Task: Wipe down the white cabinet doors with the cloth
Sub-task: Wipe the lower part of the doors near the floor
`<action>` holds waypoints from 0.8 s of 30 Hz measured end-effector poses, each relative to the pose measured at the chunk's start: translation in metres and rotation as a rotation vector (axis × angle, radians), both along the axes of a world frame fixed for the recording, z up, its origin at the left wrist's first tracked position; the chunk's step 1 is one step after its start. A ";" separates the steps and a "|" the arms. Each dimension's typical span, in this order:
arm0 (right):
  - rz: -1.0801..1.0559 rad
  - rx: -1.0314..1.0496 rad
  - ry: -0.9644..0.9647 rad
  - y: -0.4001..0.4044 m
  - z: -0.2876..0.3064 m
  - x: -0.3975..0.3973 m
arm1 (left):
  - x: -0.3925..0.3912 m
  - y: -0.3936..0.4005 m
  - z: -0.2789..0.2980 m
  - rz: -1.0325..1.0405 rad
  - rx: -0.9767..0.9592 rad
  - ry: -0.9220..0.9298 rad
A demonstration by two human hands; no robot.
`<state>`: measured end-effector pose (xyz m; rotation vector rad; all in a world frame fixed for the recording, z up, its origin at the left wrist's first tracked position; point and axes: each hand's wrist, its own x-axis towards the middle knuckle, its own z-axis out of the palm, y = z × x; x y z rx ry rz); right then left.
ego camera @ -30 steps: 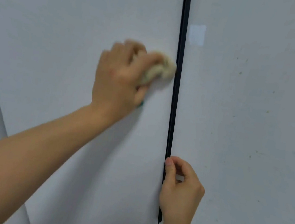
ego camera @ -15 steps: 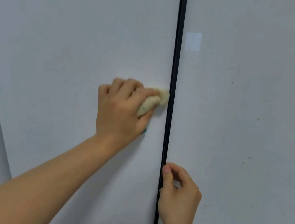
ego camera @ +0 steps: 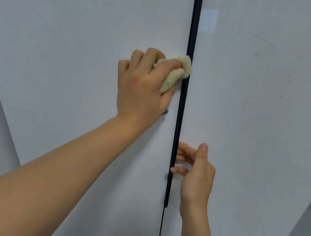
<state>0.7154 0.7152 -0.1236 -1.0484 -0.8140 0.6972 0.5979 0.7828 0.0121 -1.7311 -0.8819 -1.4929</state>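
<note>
Head view, left grip clenching cloth

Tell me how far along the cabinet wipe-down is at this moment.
Done: cannot be judged; the left door shows no clear wiped patch. In hand: the left hand presses the bunched cloth against the left door's inner edge, beside the black strip, while the right hand hooks its fingers at the gap. Left: the right door shows small dark specks, so it looks unwiped.
</note>
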 end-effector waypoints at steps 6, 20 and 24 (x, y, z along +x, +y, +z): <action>0.094 0.021 0.078 -0.009 0.000 0.003 | -0.009 -0.005 -0.107 -0.043 -0.058 0.094; 0.061 0.048 0.053 -0.011 -0.006 -0.003 | -0.033 -0.011 -0.250 -0.068 -0.153 0.525; -0.058 0.061 0.062 -0.006 -0.008 -0.016 | -0.043 -0.012 -0.264 -0.020 -0.168 0.701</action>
